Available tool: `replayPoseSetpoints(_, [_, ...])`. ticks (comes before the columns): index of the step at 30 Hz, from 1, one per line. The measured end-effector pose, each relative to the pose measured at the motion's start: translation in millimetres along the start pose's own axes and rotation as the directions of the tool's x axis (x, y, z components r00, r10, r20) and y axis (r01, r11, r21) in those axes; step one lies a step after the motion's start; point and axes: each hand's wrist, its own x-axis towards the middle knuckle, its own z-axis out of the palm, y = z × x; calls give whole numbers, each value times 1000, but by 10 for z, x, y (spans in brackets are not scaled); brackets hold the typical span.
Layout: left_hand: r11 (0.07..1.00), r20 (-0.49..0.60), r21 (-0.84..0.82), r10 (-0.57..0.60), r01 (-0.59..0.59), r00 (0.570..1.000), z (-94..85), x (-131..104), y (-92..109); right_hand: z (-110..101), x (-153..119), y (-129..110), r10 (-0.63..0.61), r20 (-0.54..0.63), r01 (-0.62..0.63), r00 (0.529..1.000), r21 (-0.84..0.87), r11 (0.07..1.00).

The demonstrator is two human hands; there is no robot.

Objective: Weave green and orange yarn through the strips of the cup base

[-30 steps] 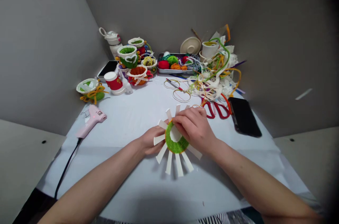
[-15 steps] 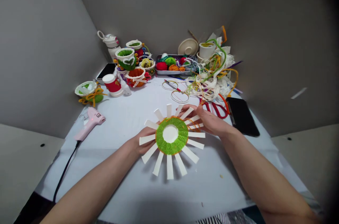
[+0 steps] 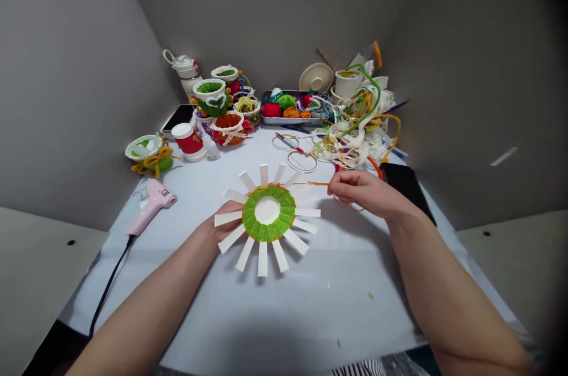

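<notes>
A paper cup cut into white strips [image 3: 262,260] fans out like a sun, its centre wrapped in green yarn with an orange edge. Holding it from behind on the left is my left hand [image 3: 226,219], its fingers mostly hidden by the strips. My right hand [image 3: 359,191] pinches orange yarn [image 3: 320,183], which runs taut to the top edge of the green ring. Red-handled scissors [image 3: 337,167] lie mostly covered behind my right hand.
A pink glue gun [image 3: 151,204] with a black cord lies at left. Yarn-covered baskets [image 3: 213,97] stand at back left, a tray of yarn balls [image 3: 290,121] at back centre. Tangled yarn and lace [image 3: 359,133] and a black phone-like slab [image 3: 406,186] are at right.
My right hand has moved right, away from the strips, drawing the orange yarn out straight. The cup in my left hand has shifted left and slightly up.
</notes>
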Motion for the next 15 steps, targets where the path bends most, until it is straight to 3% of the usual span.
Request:
replayPoseSetpoints(3, [1000, 16, 7, -6, 6, 1000, 4, -7, -9, -32, 41, 63, -38, -188, 55, 981, 84, 995])
replayPoseSetpoints(5, [1000, 51, 17, -2, 1, 999, 2, 4, -12, -52, 85, 108, -91, -338, 122, 937, 73, 990])
replayPoseSetpoints(9, [997, 168, 78, 16, -29, 986, 27, 27, 15, -94, 152, 166, -238, -530, 94, 814, -284, 954])
replayPoseSetpoints(12, [992, 151, 119, 26, -44, 988, 99, 2, 46, -45, 145, 143, -450, -458, 136, 767, -570, 810])
replayPoseSetpoints(13, [990, 134, 135, 27, -45, 991, 132, -16, 54, -1, 131, 121, -490, -401, 196, 774, -585, 787])
replayPoseSetpoints(15, [983, 77, 177, 34, -47, 996, 202, -54, 63, 122, 97, 63, -475, -269, 323, 838, -456, 829])
